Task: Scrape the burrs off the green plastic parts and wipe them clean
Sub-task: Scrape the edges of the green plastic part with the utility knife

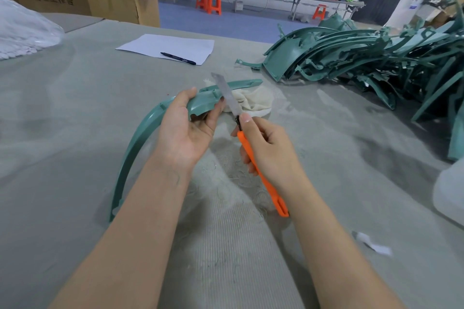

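Two hands share this step, and we want each to keep to its own job. Our left hand [187, 124], at the centre of the frame, has its fingers and thumb curled round the curved green part [140, 133], gripping it near its upper end while the long arc sweeps down toward the lower left and rests on the grey worktop [75, 108]. Our right hand [268, 148] grips the orange handle of the knife [253, 158], thumb pressed up near the blade's root; the blade [227, 98] lies across the part's edge just beyond the left fingertips.

We judge the scraping is under way on this one piece. To do it well we should hold the blade nearly square to the edge and drag rather than slice, so it shaves the burr without biting into the plastic. Strokes should run away from the left fingers, which sit very close to the steel. Light, repeated passes beat one hard one.

The cream cloth [253, 105] waits just behind the part, ready for wiping. A heap of green parts [364, 63] fills the upper right, so much of the task appears to remain.
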Action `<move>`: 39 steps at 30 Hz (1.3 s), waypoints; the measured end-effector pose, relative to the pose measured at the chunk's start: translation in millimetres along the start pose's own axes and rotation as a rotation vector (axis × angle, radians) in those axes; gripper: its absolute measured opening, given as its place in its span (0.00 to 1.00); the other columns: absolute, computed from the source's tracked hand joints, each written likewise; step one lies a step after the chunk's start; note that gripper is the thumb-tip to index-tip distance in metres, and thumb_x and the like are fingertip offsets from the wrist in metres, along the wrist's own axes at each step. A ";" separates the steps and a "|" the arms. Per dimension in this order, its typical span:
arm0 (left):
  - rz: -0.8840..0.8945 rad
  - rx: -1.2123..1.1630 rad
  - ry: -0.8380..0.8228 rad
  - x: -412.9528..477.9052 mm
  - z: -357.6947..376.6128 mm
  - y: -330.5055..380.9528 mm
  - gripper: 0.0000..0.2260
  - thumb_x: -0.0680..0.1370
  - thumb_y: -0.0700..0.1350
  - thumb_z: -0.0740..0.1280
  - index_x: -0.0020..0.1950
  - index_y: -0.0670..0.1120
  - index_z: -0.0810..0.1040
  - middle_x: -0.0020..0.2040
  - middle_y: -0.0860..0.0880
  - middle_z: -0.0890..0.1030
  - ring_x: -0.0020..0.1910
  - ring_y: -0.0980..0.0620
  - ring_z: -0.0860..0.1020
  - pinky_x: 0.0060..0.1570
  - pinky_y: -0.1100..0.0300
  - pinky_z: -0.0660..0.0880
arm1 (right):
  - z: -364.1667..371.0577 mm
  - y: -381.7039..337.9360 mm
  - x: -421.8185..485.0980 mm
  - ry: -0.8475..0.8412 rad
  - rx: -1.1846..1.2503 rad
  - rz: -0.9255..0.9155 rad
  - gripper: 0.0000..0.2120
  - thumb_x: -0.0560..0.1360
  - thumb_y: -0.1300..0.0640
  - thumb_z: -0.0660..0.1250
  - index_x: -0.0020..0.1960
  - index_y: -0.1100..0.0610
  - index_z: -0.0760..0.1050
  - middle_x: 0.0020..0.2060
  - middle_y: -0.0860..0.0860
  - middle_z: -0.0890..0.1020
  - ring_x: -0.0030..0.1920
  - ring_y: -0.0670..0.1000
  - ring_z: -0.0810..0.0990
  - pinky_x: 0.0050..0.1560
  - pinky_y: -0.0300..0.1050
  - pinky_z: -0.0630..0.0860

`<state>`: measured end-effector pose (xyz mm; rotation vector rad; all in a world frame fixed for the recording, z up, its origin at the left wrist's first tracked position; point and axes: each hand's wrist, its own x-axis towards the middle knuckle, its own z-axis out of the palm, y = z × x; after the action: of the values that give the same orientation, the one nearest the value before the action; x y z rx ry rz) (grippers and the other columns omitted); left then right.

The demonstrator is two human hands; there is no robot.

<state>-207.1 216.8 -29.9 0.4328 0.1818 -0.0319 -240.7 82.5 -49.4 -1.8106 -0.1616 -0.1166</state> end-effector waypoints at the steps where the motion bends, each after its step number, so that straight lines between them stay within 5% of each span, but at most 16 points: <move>1: -0.021 -0.017 -0.014 -0.2 -0.2 0.4 0.08 0.80 0.38 0.62 0.57 0.36 0.71 0.60 0.35 0.77 0.59 0.37 0.78 0.30 0.62 0.79 | -0.6 0.0 0.5 0.024 0.017 0.006 0.19 0.80 0.46 0.59 0.42 0.60 0.77 0.24 0.51 0.73 0.23 0.48 0.70 0.24 0.37 0.69; 12: -0.182 -0.176 -0.048 -6.9 5.7 0.6 0.09 0.80 0.38 0.59 0.57 0.34 0.73 0.63 0.33 0.75 0.61 0.36 0.76 0.32 0.62 0.81 | 5.4 3.7 0.1 0.068 -0.083 -0.100 0.19 0.81 0.45 0.59 0.41 0.58 0.76 0.24 0.50 0.73 0.24 0.48 0.72 0.29 0.44 0.70; 19: -0.196 -0.191 -0.058 -10.2 7.6 1.2 0.11 0.81 0.38 0.59 0.56 0.31 0.73 0.47 0.28 0.78 0.50 0.34 0.78 0.28 0.62 0.79 | 5.9 5.6 0.2 0.037 -0.095 -0.140 0.19 0.81 0.45 0.58 0.40 0.56 0.75 0.23 0.48 0.73 0.24 0.47 0.72 0.28 0.41 0.70; 26: -0.183 -0.184 -0.040 -11.8 8.8 0.8 0.12 0.81 0.39 0.58 0.60 0.32 0.72 0.60 0.29 0.75 0.49 0.34 0.78 0.25 0.61 0.78 | 7.1 8.0 1.5 0.000 -0.088 -0.160 0.21 0.76 0.40 0.56 0.38 0.55 0.73 0.21 0.47 0.72 0.23 0.45 0.71 0.29 0.44 0.71; 39: -0.133 -0.175 -0.023 -12.7 10.0 -0.1 0.19 0.81 0.37 0.58 0.71 0.32 0.65 0.65 0.32 0.73 0.53 0.32 0.78 0.23 0.57 0.77 | 5.9 7.2 0.7 -0.041 -0.052 -0.173 0.22 0.78 0.41 0.58 0.38 0.59 0.72 0.22 0.47 0.71 0.23 0.46 0.71 0.26 0.42 0.70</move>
<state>-217.8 212.4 -18.7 0.2455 0.1886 -0.1506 -238.8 86.5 -57.5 -1.8497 -0.3474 -0.2084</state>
